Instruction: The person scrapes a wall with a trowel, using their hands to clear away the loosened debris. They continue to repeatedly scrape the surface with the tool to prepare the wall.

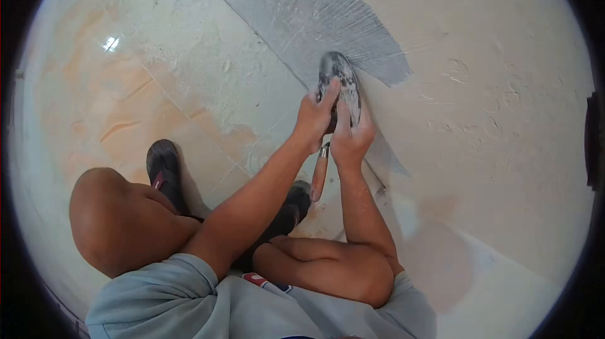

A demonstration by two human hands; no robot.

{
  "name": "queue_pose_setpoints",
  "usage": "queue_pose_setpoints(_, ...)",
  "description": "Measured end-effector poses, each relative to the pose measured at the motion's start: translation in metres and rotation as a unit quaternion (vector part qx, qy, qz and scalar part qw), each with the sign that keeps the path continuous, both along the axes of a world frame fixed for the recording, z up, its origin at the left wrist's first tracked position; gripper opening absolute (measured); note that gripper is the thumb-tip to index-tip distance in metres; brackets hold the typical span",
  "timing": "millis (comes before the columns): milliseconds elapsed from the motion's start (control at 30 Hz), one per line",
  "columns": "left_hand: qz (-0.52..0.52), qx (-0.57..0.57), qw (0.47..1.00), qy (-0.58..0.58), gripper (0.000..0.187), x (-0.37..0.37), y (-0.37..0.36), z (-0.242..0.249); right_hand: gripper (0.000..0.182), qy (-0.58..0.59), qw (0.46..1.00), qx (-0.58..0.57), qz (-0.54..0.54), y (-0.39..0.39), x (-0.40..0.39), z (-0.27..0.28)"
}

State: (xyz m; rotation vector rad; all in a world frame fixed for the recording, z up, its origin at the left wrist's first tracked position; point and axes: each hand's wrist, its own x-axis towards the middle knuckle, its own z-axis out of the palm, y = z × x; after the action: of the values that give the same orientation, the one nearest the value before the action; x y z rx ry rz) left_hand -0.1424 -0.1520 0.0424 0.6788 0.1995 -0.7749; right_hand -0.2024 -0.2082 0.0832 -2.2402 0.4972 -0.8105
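Note:
A dark, sole-shaped pad (339,65), smeared with white powder, is held between my two hands over the lower edge of a streaked grey patch (296,14). My left hand (313,117) grips its left side, with the thumb laid along its face. At the near right end, my right hand (350,140) closes round it, thumb pointing up its face. White dust coats the fingers of both hands. Just below them a wooden handle (319,178) with a metal ferrule shows; whatever it joins is hidden behind my hands and the pad.
A dark seam (265,43) runs diagonally past the pad. Left of it is tiled floor (189,80) with white dust and orange-brown smears. On the right spreads a pale, dented surface (479,87). My knees are bent, and my dark shoes (165,169) stand close to the handle.

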Motion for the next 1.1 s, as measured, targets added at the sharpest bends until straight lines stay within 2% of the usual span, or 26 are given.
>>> queue_pose_setpoints(33, 0.031, 0.009, 0.999, 0.001, 0.042, -0.002, -0.002, 0.005, 0.023, -0.002, 1.0, 0.028, 0.001, 0.0, 0.002, -0.004)
queue_pose_setpoints(100, 0.007, 0.026, 0.999, 0.025, 0.043, 0.005, 0.001, 0.006, 0.024, 0.024, 0.997, 0.075, 0.001, -0.002, 0.004, -0.003)
queue_pose_setpoints(233, -0.018, 0.051, 0.998, 0.024, 0.044, 0.003, -0.002, -0.006, 0.023, 0.014, 0.997, 0.078, -0.008, 0.0, 0.004, -0.003)
queue_pose_setpoints(300, 0.013, 0.016, 0.999, 0.028, 0.043, 0.001, -0.003, -0.001, 0.024, 0.018, 0.997, 0.072, -0.009, 0.0, 0.008, -0.001)
queue_pose_setpoints(433, -0.007, 0.021, 0.998, 0.057, 0.041, 0.001, -0.002, 0.0, 0.026, 0.023, 0.997, 0.07, -0.016, -0.005, 0.004, -0.006)
queue_pose_setpoints(533, 0.029, 0.037, 0.998, 0.032, 0.039, 0.005, -0.006, 0.005, 0.029, 0.034, 0.998, 0.054, -0.009, -0.004, 0.011, 0.003)
queue_pose_setpoints(633, 0.021, 0.057, 0.998, 0.03, 0.041, 0.013, 0.002, 0.016, 0.029, 0.054, 0.997, 0.052, 0.005, -0.007, 0.013, 0.007)
queue_pose_setpoints(700, 0.011, 0.087, 0.996, 0.006, 0.041, 0.003, 0.004, 0.008, 0.028, 0.072, 0.995, 0.065, -0.012, -0.005, 0.006, 0.0)
queue_pose_setpoints(767, -0.027, 0.075, 0.996, 0.032, 0.04, 0.005, 0.007, -0.007, 0.028, 0.053, 0.994, 0.097, 0.01, -0.01, 0.006, -0.008)
queue_pose_setpoints(800, -0.051, 0.069, 0.995, 0.052, 0.04, 0.003, 0.01, -0.009, 0.033, 0.076, 0.987, 0.138, 0.007, -0.01, 0.002, -0.002)
queue_pose_setpoints(867, -0.07, 0.073, 0.994, 0.047, 0.04, 0.006, 0.013, -0.013, 0.035, 0.104, 0.983, 0.149, 0.006, -0.017, 0.003, 0.001)
queue_pose_setpoints(933, -0.028, 0.075, 0.997, 0.024, 0.039, 0.006, 0.006, -0.018, 0.04, 0.139, 0.977, 0.159, 0.031, -0.025, 0.005, 0.002)
queue_pose_setpoints(1000, -0.013, 0.066, 0.998, 0.009, 0.035, 0.004, -0.001, -0.024, 0.04, 0.142, 0.974, 0.166, 0.05, -0.03, 0.005, 0.008)
queue_pose_setpoints(1067, 0.012, -0.087, 0.991, 0.104, 0.03, 0.006, -0.001, -0.02, 0.038, 0.115, 0.983, 0.106, 0.099, -0.031, 0.009, 0.013)
queue_pose_setpoints(1100, 0.002, -0.128, 0.985, 0.114, 0.03, 0.003, 0.003, -0.023, 0.038, 0.103, 0.985, 0.11, 0.088, -0.03, 0.007, 0.02)
